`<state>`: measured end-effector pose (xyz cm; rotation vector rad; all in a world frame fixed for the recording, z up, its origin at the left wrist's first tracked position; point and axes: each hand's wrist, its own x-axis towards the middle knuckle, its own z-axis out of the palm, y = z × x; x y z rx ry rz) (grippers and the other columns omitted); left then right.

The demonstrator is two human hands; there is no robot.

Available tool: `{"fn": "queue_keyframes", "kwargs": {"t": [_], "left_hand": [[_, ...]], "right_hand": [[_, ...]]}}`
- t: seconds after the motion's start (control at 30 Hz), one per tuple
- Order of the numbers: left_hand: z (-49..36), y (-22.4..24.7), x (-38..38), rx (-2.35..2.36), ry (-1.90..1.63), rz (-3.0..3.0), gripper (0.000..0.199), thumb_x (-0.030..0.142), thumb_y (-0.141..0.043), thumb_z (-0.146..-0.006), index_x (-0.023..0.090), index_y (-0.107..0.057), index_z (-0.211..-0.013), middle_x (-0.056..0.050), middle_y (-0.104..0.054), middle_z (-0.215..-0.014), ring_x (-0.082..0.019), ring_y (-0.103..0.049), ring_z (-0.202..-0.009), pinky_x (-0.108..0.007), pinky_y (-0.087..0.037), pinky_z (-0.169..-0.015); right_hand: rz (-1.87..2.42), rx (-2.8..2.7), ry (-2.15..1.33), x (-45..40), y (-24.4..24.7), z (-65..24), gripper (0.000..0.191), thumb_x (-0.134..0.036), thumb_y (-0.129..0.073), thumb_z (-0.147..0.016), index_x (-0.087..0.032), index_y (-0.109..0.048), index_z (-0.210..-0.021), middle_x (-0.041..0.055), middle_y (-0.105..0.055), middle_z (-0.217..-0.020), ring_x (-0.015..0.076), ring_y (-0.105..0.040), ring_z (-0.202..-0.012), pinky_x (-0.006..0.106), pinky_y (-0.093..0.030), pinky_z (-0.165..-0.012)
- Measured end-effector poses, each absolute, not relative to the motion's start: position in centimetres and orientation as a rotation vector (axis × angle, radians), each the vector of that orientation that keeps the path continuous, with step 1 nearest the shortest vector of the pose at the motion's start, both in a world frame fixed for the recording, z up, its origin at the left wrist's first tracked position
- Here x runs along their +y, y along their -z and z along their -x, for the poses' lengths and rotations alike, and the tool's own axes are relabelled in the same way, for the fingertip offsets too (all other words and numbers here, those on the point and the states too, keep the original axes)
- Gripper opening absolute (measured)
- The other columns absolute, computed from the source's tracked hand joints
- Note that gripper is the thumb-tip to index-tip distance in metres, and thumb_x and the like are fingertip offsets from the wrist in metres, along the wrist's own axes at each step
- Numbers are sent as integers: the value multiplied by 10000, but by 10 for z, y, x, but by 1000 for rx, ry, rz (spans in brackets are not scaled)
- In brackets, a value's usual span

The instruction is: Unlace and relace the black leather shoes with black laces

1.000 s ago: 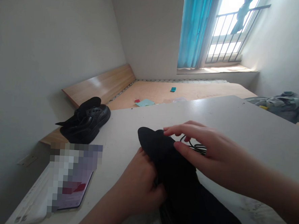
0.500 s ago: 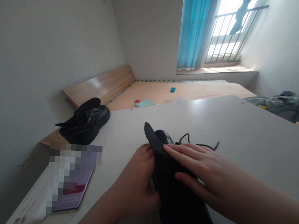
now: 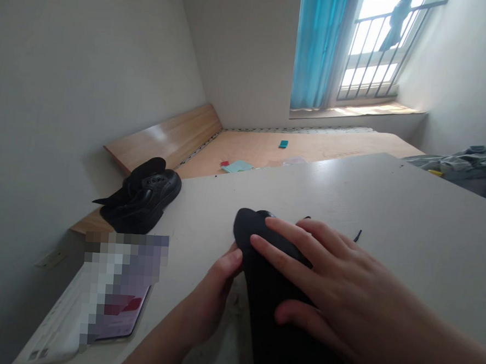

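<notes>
A long black flat piece, like an insole or shoe tongue (image 3: 276,310), lies over a black shoe whose toe (image 3: 266,213) just shows behind it. My right hand (image 3: 323,275) rests on top of the black piece with its fingers spread. At the piece's left edge is my left hand (image 3: 220,279), thumb up against the edge, its other fingers mostly hidden below. A bit of black lace (image 3: 358,235) sticks out beyond my right hand.
Another black shoe (image 3: 151,198) stands at the table's left edge, a black piece poking out of it. Nearer are a partly blurred purple item (image 3: 123,320) and a white object (image 3: 59,324). The white table (image 3: 209,202) meets a wooden surface (image 3: 245,143) holding small papers; grey cloth (image 3: 474,166) lies right.
The black piece has turned to show its broad face and covers more of the shoe. My right hand has spread over it and hides most of the lace; my left thumb has moved up its edge.
</notes>
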<state>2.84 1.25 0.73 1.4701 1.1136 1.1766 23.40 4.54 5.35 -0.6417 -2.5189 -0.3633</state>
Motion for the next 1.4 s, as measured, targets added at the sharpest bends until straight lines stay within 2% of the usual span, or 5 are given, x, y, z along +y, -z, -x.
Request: {"fn": "queue_keyframes", "kwargs": {"t": [0.23,0.43,0.93,1.23,1.4], "left_hand": [[-42,-18,21,1252,-1103,-1869,183,375,-650,-887,222,-749,-871,-58,-717,-1014,-254,-624,-1044,-373,-470,-962],[-35,-17,24,1147,-1214,-1677,481,393,-422,-973,213,-604,-566,-32,-586,-685,-211,-571,-761,-353,-436,-857],[-31,-11,27,1074,-1340,-1516,431,253,-453,-926,209,-522,-504,-5,-500,-547,-185,-473,-679,-329,-363,-750],[-32,-26,19,1168,-1057,-2174,251,235,-481,-946,248,-731,-959,-26,-737,-994,-222,-606,-944,-373,-398,-901],[-32,-24,19,1157,-919,-2444,340,220,-493,-925,316,-685,-1190,11,-697,-1287,-258,-578,-1111,-422,-330,-987]], "right_hand": [[661,-2580,104,54,-47,-244,506,-432,-321,-1044,-141,-677,-1253,36,-708,-1249,272,-681,-1127,520,-607,-911],[670,-2675,2,62,-41,-250,428,-351,-360,-1036,-191,-667,-1287,7,-681,-1296,271,-636,-1211,532,-571,-973],[786,-2944,-279,83,-53,-237,429,-210,-502,-894,-243,-675,-1285,-45,-597,-1400,273,-533,-1333,518,-481,-1085],[761,-2407,-1116,100,-46,-241,489,-420,-458,-983,-221,-545,-1421,38,-446,-1550,214,-400,-1438,426,-300,-1217],[1101,-2245,-920,125,-42,-274,544,-536,-397,-982,-243,-515,-1425,80,-525,-1479,248,-499,-1353,491,-398,-1145]]}}
